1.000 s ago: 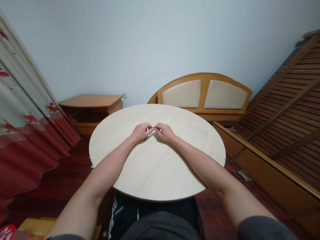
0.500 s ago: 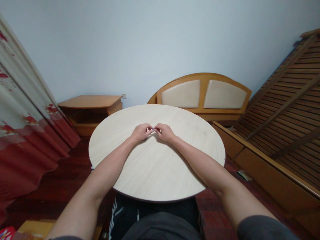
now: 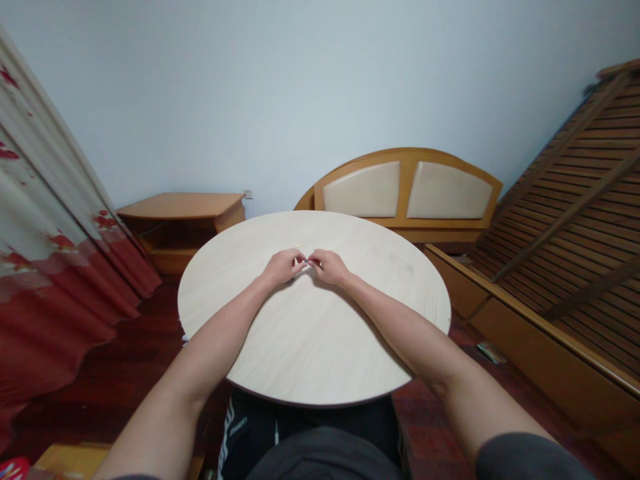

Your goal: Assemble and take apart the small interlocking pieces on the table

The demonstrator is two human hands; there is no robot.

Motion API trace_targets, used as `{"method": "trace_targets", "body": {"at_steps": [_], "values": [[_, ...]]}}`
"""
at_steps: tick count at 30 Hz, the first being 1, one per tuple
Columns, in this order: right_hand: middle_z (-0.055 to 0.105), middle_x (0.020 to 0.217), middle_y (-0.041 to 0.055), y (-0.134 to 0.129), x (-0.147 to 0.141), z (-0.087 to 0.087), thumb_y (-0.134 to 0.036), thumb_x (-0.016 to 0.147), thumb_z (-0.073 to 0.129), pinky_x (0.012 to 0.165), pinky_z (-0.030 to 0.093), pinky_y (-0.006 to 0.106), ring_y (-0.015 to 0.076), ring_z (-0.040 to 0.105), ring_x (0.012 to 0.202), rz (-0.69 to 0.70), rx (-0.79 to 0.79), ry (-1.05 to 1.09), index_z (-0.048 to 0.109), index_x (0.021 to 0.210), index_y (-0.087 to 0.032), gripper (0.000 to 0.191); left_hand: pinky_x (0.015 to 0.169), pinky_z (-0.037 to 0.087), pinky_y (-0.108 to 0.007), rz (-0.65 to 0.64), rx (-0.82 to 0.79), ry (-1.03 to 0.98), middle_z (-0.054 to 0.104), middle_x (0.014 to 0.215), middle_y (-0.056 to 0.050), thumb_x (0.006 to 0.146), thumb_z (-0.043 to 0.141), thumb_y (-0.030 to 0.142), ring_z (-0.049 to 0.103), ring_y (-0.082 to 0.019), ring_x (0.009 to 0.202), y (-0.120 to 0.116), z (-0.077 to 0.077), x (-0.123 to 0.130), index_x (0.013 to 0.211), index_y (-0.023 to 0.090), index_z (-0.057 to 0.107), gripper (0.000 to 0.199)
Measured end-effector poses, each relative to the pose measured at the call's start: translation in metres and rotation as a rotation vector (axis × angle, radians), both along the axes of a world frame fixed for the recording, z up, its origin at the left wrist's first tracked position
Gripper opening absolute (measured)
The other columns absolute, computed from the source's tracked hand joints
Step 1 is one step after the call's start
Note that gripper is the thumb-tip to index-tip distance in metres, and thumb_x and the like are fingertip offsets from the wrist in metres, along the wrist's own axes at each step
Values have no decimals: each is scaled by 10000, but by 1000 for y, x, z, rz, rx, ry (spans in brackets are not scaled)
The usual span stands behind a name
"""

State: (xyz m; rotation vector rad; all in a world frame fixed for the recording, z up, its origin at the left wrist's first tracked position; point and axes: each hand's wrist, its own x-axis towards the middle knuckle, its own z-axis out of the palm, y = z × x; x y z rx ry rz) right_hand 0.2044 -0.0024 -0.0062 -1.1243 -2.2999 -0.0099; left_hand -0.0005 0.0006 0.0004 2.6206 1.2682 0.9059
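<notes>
Because the small object (image 3: 307,261) seems too slight for a full grip, the left hand (image 3: 284,266) and right hand (image 3: 328,267) pinch it between their fingers above the round bench (image 3: 320,353), the forearms (image 3: 220,330) apparently propped across its edge for steadiness.

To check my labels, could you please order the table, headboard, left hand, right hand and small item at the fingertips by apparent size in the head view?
1. Table
2. Headboard
3. Left hand and right hand: too alike to rank
4. Small item, partly hidden
</notes>
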Motion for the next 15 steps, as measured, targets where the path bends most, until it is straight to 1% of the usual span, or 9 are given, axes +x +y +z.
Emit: {"method": "trace_targets", "body": {"at_steps": [15], "values": [[739, 954, 75, -2, -1, 0, -253, 1017, 533, 761, 407, 275, 179, 613, 841, -9, -30, -7, 754, 1008, -173, 236, 717, 462, -294, 10, 12, 15, 748, 875, -41, 901, 630, 298, 636, -178, 752, -4, 4, 0, 936, 198, 742, 154]]}}
